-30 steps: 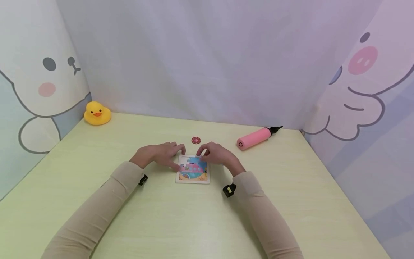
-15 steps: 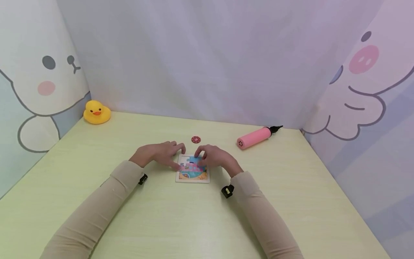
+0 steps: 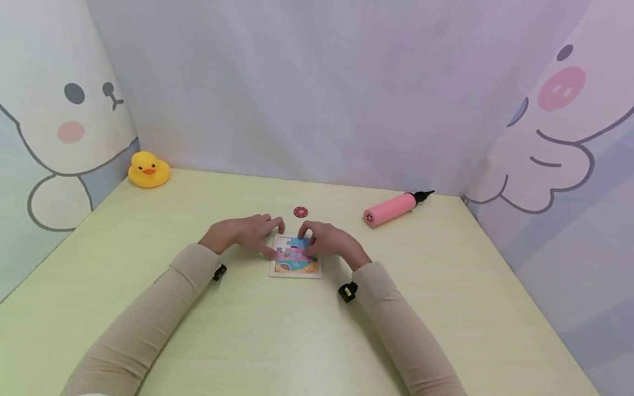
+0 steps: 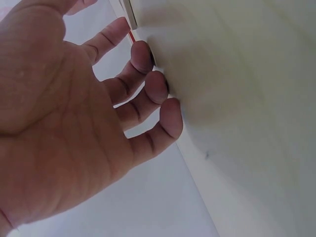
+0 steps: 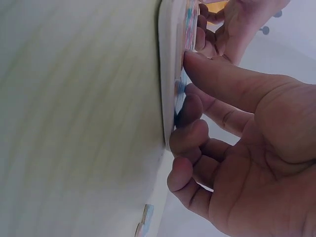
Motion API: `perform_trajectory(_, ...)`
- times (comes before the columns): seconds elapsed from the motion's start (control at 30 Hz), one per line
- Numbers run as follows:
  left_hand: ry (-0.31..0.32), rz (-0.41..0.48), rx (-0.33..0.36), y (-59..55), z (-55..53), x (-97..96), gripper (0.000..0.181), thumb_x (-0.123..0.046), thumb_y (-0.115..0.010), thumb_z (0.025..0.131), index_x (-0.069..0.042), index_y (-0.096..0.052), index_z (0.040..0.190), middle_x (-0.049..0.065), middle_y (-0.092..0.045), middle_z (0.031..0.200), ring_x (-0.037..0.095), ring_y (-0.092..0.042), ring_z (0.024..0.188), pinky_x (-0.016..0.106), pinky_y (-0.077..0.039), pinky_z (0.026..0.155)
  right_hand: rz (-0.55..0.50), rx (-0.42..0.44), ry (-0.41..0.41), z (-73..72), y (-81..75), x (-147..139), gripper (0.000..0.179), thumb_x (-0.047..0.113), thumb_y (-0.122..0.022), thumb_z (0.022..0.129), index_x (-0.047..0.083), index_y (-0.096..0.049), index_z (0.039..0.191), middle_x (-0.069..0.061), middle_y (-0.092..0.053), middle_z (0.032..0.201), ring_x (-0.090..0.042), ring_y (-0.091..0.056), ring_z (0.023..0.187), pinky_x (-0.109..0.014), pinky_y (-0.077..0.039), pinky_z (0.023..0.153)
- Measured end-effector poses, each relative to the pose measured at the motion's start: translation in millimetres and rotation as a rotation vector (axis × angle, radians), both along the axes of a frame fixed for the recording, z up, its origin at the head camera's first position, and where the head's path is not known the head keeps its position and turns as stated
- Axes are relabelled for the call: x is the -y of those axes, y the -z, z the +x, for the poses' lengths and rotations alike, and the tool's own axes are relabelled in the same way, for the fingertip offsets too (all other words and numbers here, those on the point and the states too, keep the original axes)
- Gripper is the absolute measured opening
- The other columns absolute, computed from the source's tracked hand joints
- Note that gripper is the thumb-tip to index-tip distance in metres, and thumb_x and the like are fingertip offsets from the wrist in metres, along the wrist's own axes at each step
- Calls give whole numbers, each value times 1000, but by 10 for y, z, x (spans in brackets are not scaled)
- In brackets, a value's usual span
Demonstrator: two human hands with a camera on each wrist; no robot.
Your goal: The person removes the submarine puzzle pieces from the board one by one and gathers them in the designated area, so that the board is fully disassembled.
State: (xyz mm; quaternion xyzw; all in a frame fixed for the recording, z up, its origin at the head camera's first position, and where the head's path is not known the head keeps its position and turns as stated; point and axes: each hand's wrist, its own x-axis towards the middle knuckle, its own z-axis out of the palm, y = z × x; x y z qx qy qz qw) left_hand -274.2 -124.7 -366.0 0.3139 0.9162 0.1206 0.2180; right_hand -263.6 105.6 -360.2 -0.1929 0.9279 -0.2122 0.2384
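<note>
While the left hand (image 3: pixel 246 234) holds the puzzle (image 3: pixel 297 267), right-hand fingers (image 5: pixel 219 109) touch it — their grasp is unclear.

Compared with a second ago, we have our right hand (image 3: pixel 329 240) slightly closer to our left hand (image 3: pixel 247 234), its thumb (image 3: pixel 309 251) now lower over the puzzle (image 3: pixel 297 267), nearer to us.

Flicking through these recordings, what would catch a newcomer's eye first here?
Probably the yellow duck at the far left of the table, and the pink pump toward its far right. Next, the picture puzzle near the middle, with the left hand at its left edge and the right hand at its upper right.
</note>
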Motion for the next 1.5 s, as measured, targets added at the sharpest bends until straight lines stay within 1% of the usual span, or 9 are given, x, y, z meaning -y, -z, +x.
perform_trajectory(0.33, -4, 3, 1, -4, 14, 8, 59, -46, -74, 88, -16, -42, 129, 10, -50, 108, 29, -48, 100, 44, -42, 85, -46, 22, -11, -27, 33, -9, 33, 14, -73, 92, 16, -56, 120, -8, -61, 101, -23, -56, 94, -38, -43, 87)
perform_trajectory(0.47, 0, 3, -1, -3, 10, 4, 59, -46, -74, 89, -16, -42, 128, 10, -50, 109, 29, -48, 100, 44, -42, 85, -50, 22, 5, -25, 31, -12, 34, 14, -73, 92, 18, -54, 119, -7, -61, 101, -23, -56, 93, -38, -43, 86)
perform_trajectory(0.67, -2, 2, -2, -5, 8, -8, 58, -46, -74, 88, -17, -42, 128, 10, -50, 109, 29, -48, 101, 44, -42, 86, -87, 19, 26, -26, 18, -14, 36, 11, -74, 91, 19, -50, 116, -8, -62, 100, -23, -55, 91, -37, -42, 83)
perform_trajectory(0.83, -14, -2, 5, 1, 24, -2, 59, -47, -74, 88, -18, -43, 128, 9, -50, 109, 29, -48, 101, 44, -42, 87, -99, -23, 32, -22, 11, -14, 23, 10, -72, 93, 15, -54, 108, -8, -62, 103, -23, -56, 92, -36, -45, 81)
perform_trajectory(0.93, -16, -4, 0, 2, 25, 2, 59, -48, -74, 88, -18, -43, 128, 8, -50, 109, 28, -48, 102, 44, -42, 87, -109, -51, 33, -21, -9, -9, 14, 9, -70, 94, 12, -58, 102, -7, -62, 100, -22, -55, 92, -34, -46, 82)
perform_trajectory(1.03, -20, -3, 1, -2, 27, 3, 59, -48, -74, 88, -19, -43, 128, 9, -50, 110, 28, -48, 103, 44, -42, 88, -135, -73, 23, -25, -27, -2, 9, 8, -69, 94, 8, -61, 98, -5, -62, 96, -21, -54, 91, -32, -46, 83)
perform_trajectory(1.23, -23, -1, 4, 1, 25, 7, 59, -47, -75, 87, -19, -43, 128, 9, -51, 111, 28, -48, 103, 45, -42, 88, -174, -107, 9, -27, -36, 2, 6, 5, -70, 93, 7, -65, 96, -3, -63, 93, -19, -56, 89, -30, -48, 82)
perform_trajectory(1.5, -25, -6, 1, 10, 12, 1, 60, -47, -75, 87, -18, -43, 128, 9, -50, 111, 28, -48, 103, 45, -43, 88, -217, -154, -4, -76, -64, -122, 6, 6, -68, 94, 8, -67, 100, -3, -66, 96, -17, -59, 89, -30, -49, 79)
